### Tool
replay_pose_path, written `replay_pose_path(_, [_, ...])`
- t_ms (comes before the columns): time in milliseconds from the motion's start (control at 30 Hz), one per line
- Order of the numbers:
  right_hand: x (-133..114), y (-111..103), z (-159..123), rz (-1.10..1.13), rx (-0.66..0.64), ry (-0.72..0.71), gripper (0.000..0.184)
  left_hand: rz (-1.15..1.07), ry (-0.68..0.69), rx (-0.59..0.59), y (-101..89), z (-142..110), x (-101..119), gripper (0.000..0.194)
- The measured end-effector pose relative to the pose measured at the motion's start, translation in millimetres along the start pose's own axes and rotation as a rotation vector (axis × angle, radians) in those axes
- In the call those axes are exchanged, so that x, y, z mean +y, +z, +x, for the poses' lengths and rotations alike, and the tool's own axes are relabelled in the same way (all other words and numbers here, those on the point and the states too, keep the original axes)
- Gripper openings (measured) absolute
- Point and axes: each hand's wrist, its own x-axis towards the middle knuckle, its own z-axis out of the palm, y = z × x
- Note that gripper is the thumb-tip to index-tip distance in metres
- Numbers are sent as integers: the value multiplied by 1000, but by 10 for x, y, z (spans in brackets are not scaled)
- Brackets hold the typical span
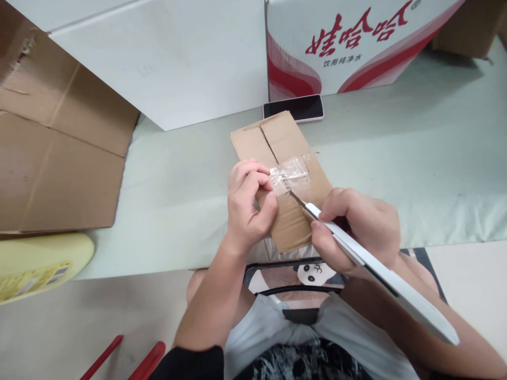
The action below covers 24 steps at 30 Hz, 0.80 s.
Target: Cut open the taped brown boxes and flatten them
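A small flat cardboard package lies on the pale green table, its seam covered by a strip of clear tape. My left hand is curled and pinches the left end of that tape. My right hand grips a white utility knife like a pen. The knife's thin blade tip touches the tape at the seam, close to my left fingers.
A phone lies face up just behind the package. A white carton with red print and a plain white box stand at the back. Brown cardboard boxes are on the left, with a yellow packet beside the table edge.
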Motion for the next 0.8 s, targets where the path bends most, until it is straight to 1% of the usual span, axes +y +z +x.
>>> replay_pose_path(300, [13,2,-19,8,0,8,20,12,-3,-4,-2,-7,-11,9])
replay_pose_path(567, [3,-5,-11,9,-10,15,20,-26,2,10,-3,-2,-4,7])
replay_pose_path(800, [12,-17,-4,-10,-21,0,20,10,6,-11,-15,1,-6,7])
